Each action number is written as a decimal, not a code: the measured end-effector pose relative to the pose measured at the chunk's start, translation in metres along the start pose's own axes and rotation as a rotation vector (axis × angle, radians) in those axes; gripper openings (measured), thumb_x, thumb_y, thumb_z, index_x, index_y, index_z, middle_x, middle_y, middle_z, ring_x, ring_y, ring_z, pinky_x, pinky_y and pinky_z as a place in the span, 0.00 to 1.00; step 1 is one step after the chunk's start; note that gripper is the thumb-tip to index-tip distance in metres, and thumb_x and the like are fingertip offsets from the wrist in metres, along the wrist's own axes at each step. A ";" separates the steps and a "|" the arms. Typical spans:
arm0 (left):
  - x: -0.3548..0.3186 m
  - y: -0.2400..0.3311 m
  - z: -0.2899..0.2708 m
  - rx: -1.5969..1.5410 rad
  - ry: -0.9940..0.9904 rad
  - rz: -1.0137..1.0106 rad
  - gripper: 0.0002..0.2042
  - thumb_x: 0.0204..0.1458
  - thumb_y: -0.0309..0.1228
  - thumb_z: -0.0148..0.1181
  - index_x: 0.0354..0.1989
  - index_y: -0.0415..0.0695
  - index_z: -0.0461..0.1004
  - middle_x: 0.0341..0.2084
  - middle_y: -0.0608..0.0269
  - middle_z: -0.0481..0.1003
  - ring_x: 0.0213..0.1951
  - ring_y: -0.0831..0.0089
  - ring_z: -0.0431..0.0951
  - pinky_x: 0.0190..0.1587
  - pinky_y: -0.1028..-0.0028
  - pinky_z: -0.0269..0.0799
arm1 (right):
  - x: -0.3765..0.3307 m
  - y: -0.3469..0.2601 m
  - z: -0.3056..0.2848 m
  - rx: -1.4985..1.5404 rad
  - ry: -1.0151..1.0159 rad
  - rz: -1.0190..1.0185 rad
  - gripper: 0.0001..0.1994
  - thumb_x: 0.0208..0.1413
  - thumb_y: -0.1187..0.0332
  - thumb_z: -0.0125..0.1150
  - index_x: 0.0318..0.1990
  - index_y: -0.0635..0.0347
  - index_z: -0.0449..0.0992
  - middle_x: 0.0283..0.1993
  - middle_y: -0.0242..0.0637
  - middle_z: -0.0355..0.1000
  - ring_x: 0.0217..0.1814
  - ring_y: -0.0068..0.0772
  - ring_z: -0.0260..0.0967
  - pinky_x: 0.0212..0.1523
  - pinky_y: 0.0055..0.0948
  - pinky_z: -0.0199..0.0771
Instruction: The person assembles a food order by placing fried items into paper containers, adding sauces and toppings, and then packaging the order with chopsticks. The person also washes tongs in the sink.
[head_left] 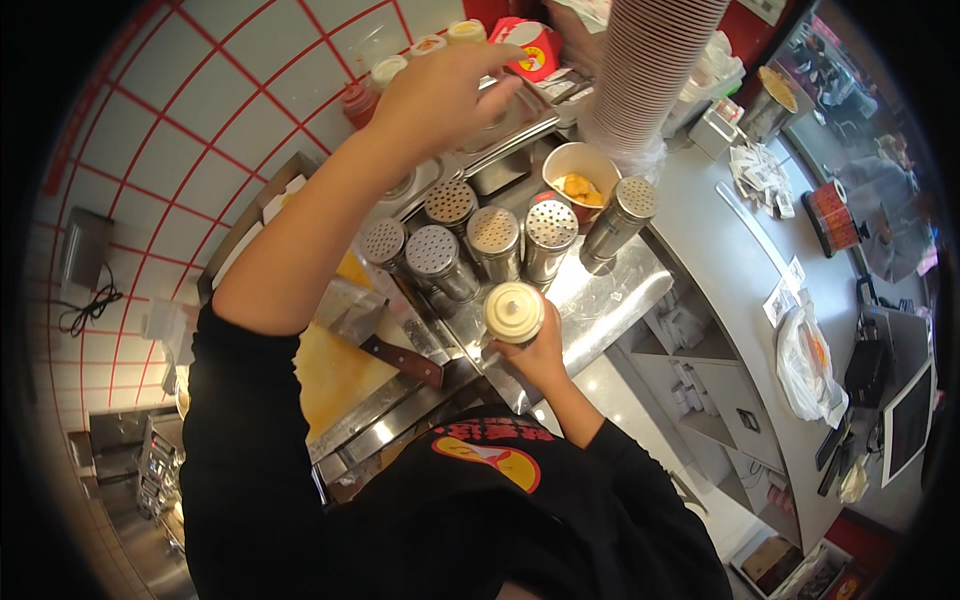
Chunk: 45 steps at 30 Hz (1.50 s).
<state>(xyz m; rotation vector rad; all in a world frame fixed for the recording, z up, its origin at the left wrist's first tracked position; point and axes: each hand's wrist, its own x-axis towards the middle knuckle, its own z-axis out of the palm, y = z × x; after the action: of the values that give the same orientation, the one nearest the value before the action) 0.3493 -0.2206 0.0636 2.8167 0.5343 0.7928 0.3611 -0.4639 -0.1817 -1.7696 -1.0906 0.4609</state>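
Observation:
My right hand (541, 357) is wrapped round a squeeze bottle (513, 312) with a cream-coloured top, held upright over the steel counter. My left hand (440, 98) is stretched out above metal containers (505, 140) at the back, fingers and thumb apart, nothing in it. Several metal shakers (493, 231) with perforated lids stand in a group just beyond the bottle. Behind them a paper tub (570, 160) holds golden fried pieces (580, 188). Sauce bottles (390, 70) with pale and red contents line the tiled wall past my left hand.
A tall stack of paper tubs (655, 70) rises at the back. On the left, a broad knife with a wooden handle (400, 360) lies by a yellow-stained cutting board (335, 385). To the right, a grey counter (715, 225) carries a plastic bag (808, 365) and a screen (908, 422).

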 end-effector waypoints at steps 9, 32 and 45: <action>-0.189 0.064 -0.057 0.054 -0.330 0.668 0.26 0.46 0.29 0.52 0.56 0.67 0.62 0.59 0.64 0.60 0.59 0.62 0.61 0.59 0.53 0.55 | -0.007 -0.095 -0.046 1.262 -0.393 0.367 0.33 0.43 0.57 0.64 0.55 0.62 0.58 0.49 0.42 0.66 0.50 0.38 0.67 0.48 0.36 0.70; -0.169 0.183 -0.284 -0.102 1.216 0.776 0.13 0.37 0.38 0.58 0.31 0.46 0.71 0.32 0.64 0.72 0.44 0.64 0.71 0.53 0.59 0.58 | 0.023 -0.311 -0.006 0.637 -0.031 -0.731 0.34 0.47 0.60 0.60 0.59 0.62 0.53 0.55 0.44 0.60 0.58 0.38 0.59 0.57 0.40 0.61; -0.309 -0.106 -0.238 -0.359 0.836 -0.195 0.36 0.28 0.29 0.70 0.50 0.39 0.60 0.45 0.52 0.66 0.49 0.58 0.68 0.52 0.66 0.64 | 0.085 -0.421 0.196 0.708 -0.486 -0.647 0.35 0.33 0.70 0.71 0.54 0.62 0.62 0.48 0.38 0.67 0.50 0.32 0.66 0.49 0.30 0.67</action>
<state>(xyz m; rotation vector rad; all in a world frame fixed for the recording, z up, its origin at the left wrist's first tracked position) -0.0536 -0.2261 0.0920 1.9802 0.6634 1.8006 0.0699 -0.2334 0.1105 -0.6431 -1.5133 0.7656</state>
